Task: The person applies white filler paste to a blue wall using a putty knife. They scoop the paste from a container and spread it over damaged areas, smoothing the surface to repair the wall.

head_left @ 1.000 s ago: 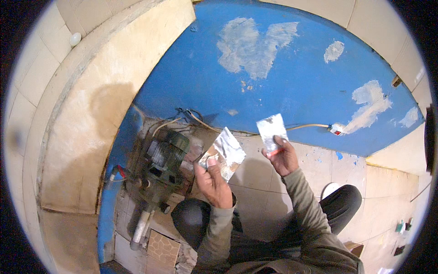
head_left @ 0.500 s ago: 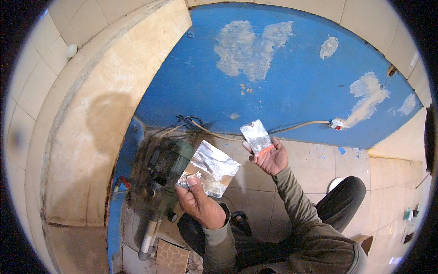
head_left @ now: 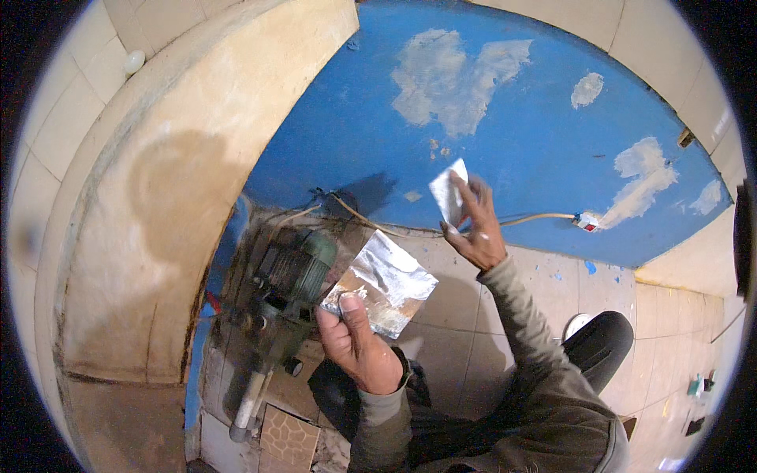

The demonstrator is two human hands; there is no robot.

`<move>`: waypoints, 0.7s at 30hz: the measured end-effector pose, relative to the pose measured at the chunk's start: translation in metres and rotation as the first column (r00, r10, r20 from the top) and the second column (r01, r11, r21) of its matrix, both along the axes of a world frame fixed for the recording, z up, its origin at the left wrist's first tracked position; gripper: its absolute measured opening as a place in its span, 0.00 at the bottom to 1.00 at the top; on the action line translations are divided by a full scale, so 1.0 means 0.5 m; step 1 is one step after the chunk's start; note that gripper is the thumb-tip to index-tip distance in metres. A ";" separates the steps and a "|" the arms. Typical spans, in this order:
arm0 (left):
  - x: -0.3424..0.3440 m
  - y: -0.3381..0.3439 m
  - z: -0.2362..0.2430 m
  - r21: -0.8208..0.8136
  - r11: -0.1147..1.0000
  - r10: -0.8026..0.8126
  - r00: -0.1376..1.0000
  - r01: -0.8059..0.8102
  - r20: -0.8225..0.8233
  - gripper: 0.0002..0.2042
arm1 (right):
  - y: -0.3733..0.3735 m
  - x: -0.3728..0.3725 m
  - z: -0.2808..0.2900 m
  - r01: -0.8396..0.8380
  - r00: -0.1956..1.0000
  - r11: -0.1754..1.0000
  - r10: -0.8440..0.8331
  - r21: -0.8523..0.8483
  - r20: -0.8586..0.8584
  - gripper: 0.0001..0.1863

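My left hand [head_left: 365, 351] grips one corner of a flat square metal plate [head_left: 398, 284], its thumb on top. White putty is smeared over the plate, with brownish patches showing through. To its right, my right hand [head_left: 479, 230] is raised, holding a putty knife [head_left: 449, 191] with a wide blade tilted up and whitish. My fingers lie along the blade, and a bit of the reddish handle shows between them. Behind the knife stands a blue wall [head_left: 544, 158] with rough grey-white putty patches [head_left: 453, 75]. I cannot tell whether the blade touches the wall.
Left of the plate stands a green motor pump [head_left: 303, 264] with a pipe [head_left: 252, 402] below it. A cable runs along the wall's foot to a white socket box [head_left: 586, 221] with a red switch. A plastered ledge [head_left: 158, 236] rises at left. A loose patterned tile [head_left: 288, 437] lies below.
My right hand has moved up toward the wall and turned, so the back of the hand now shows and the blade stands steeper. The plate stays in my left hand. The view has shifted slightly.
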State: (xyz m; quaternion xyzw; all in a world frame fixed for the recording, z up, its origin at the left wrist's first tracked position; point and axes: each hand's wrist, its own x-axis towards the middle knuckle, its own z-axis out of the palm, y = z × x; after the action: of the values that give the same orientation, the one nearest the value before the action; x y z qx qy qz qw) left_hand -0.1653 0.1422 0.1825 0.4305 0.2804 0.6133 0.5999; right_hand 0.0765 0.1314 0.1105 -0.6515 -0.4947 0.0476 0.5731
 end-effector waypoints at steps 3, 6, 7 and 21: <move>0.015 -0.006 0.018 -0.003 1.000 0.000 1.000 0.000 0.028 0.11 | 0.032 0.025 0.022 0.386 0.599 0.919 -0.185 -0.079 0.779 0.42; 0.013 -0.007 0.011 -0.022 0.999 -0.048 0.999 0.048 0.012 0.11 | 0.089 0.078 0.004 0.421 0.253 0.907 -0.107 -0.010 0.961 0.41; 0.010 -0.009 0.010 -0.016 0.998 -0.063 0.998 0.063 -0.001 0.11 | 0.096 0.082 0.004 0.452 0.161 0.889 -0.008 -0.067 0.987 0.35; 0.008 -0.009 0.016 -0.014 0.998 -0.060 0.998 0.060 0.006 0.12 | 0.051 0.202 -0.031 0.626 0.079 0.779 -0.020 -0.034 0.997 0.33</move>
State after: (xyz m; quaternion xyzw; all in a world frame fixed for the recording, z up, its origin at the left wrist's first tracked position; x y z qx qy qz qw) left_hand -0.1611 0.1378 0.1905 0.4330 0.2700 0.5941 0.6218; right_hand 0.1774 0.1568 0.0953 -0.7346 -0.5462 -0.3980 -0.0607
